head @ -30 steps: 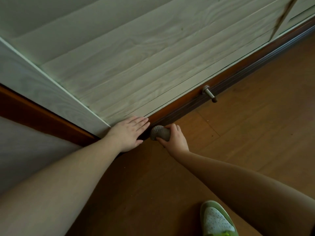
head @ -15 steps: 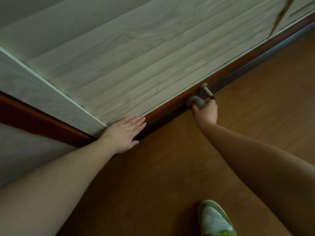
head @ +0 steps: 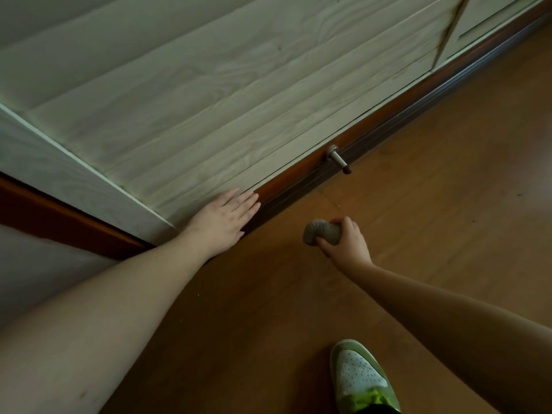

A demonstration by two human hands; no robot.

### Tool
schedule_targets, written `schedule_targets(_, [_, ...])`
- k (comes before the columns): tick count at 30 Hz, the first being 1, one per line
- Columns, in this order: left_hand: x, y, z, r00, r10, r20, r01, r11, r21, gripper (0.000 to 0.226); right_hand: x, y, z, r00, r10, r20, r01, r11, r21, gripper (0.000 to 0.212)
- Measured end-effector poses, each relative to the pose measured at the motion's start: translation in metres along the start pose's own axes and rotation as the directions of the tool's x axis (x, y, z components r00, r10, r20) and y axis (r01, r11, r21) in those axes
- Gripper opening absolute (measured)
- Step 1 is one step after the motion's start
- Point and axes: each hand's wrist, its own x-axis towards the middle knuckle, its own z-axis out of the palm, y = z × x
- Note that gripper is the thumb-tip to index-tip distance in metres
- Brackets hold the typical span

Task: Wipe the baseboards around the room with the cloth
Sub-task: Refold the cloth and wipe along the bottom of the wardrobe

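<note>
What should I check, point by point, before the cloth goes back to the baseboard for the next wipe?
1. Cloth held firmly in right hand: ok, fingers curl round the bunched cloth.
2. Cloth touching baseboard: not ok, it is over the floor, apart from the board.
3. Left hand braced: ok, flat against the pale panel at its lower edge.
4. Path along the board: not ok, the metal door stopper sticks out of it.
5. Board already clean: cannot tell, too dark.
6. Footing: cannot tell, only one shoe shows.
</note>
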Motion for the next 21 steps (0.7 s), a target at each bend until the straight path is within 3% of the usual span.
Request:
schedule_targets(5, [0.026,-0.002,-0.014,0.985,0.001,0.173,-0.02,0.994,0.108,0.089,-0.018,0.015,-0.009,0.999,0.016,0.031,-0.015,1.0,-0.005,0.055])
schedule_targets(11, [0.043,-0.014,-0.024,0.993,-0.071,0.094,0.046,0.97,0.24,0.098,-0.013,0.024,-0.001,0.998,-0.026,0.059,0.028,0.999,-0.035,0.052])
schedule_targets(21, [0.063,-0.039,-0.015,0.989,0.037,0.144,-0.073,0.964,0.256,0.129,0.033,-0.034,0.075,0.958,-0.273,0.088,0.281,0.955,-0.093,0.051])
